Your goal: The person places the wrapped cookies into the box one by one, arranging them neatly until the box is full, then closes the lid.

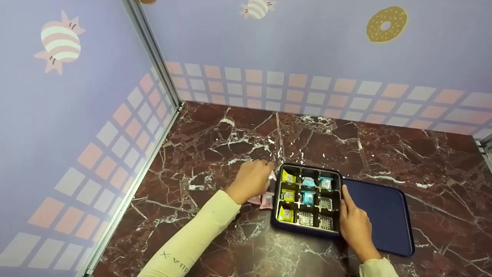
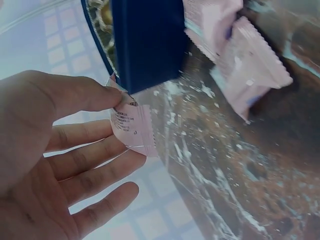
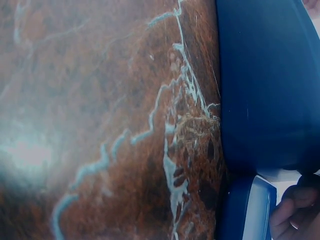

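Pink pillow-shaped plastic-wrapped sweet (image 2: 132, 127) pinched in left hand (image 1: 251, 179), probably light, slick, crushable, best taken by crimped end; right hand (image 1: 355, 223) touches navy rectangular compartment box (image 1: 303, 231), grip unclear.

The place is booth-like; whether it stands within a home, shop or lab cannot be told. Beyond the fingers of the left hand (image 1: 250, 180) rises a lilac back panel (image 1: 315, 42) printed with a doughnut (image 1: 371, 32), a striped sweet (image 1: 257, 8) and pink-and-white checks (image 1: 275, 79). To those fingers' left stands a matching side panel (image 1: 38, 134), a metal post (image 1: 155, 54) between both panels. Beneath the fingers spreads a dark, white-veined marble-look surface (image 1: 453, 215).
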The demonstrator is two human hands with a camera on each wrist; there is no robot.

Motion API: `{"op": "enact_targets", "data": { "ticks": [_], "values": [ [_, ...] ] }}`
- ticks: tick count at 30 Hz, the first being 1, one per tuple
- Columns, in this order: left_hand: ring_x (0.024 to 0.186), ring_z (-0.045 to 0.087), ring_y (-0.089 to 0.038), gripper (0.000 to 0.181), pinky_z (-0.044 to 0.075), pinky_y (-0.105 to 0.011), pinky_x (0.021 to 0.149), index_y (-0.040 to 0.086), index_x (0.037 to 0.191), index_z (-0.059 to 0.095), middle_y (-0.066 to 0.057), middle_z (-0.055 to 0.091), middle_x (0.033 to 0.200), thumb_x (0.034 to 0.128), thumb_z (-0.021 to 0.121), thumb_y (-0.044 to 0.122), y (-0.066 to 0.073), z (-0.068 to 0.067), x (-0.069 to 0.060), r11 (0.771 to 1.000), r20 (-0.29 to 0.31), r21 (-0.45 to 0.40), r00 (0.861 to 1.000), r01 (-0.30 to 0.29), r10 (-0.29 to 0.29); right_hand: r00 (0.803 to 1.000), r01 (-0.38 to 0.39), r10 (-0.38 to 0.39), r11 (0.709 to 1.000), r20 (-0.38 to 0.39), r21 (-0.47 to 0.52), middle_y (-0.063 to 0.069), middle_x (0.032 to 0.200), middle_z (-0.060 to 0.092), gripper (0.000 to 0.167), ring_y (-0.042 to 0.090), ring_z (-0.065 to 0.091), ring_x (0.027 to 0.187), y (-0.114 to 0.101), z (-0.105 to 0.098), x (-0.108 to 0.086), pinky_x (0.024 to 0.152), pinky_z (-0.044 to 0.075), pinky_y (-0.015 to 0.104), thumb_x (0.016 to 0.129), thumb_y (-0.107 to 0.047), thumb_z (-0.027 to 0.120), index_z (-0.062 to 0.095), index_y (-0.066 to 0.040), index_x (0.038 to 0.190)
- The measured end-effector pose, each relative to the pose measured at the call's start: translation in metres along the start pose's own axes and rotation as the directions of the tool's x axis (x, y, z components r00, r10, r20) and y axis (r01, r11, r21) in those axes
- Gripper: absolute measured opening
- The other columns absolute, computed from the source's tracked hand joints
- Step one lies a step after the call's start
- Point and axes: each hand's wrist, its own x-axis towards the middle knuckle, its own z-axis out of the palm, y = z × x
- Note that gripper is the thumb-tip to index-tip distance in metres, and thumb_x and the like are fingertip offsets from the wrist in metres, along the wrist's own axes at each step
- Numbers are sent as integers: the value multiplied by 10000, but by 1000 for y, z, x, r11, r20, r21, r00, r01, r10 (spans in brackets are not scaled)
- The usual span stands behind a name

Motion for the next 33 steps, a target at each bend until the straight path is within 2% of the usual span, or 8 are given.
{"op": "enact_targets", "data": {
  "ticks": [6, 17, 24, 33],
  "values": [
    [717, 643, -175, 227, 522, -316, 620, 120, 994, 666, -11, 701, 896, 804, 709, 236, 12, -9, 3, 1000, 16, 5, 1000, -24, 24, 1000, -8, 8, 1000, 11, 2, 403, 1160, 562, 475, 571, 600, 912, 0, -1, 0, 673, 465, 650, 1046, -305, 322, 306, -240, 1516],
    [717, 633, -152, 240, 490, -283, 606, 134, 1032, 678, 13, 702, 873, 822, 691, 249, 31, -17, 11, 997, 19, 29, 997, -73, 73, 999, -22, 22, 1000, 25, -1, 385, 1203, 550, 479, 572, 593, 955, -1, -1, 1, 723, 468, 662, 1047, -316, 316, 292, -253, 1521],
    [737, 638, -133, 258, 499, -257, 635, 134, 1069, 668, 15, 699, 901, 829, 679, 228, 48, -19, 16, 994, 37, -1, 993, -110, 110, 1000, -17, 17, 1000, 18, 13, 380, 1204, 555, 475, 566, 592, 959, -1, -1, 0, 717, 460, 655, 1047, -297, 326, 304, -241, 1518],
    [712, 625, -137, 190, 503, -274, 617, 149, 1028, 668, 26, 688, 866, 855, 627, 217, 72, -18, 24, 984, 33, 34, 984, -174, 173, 1000, -19, 18, 1000, 13, 21, 380, 1205, 554, 473, 568, 588, 972, 0, -1, 0, 734, 454, 659, 1044, -296, 336, 312, -248, 1514]
  ]
}}
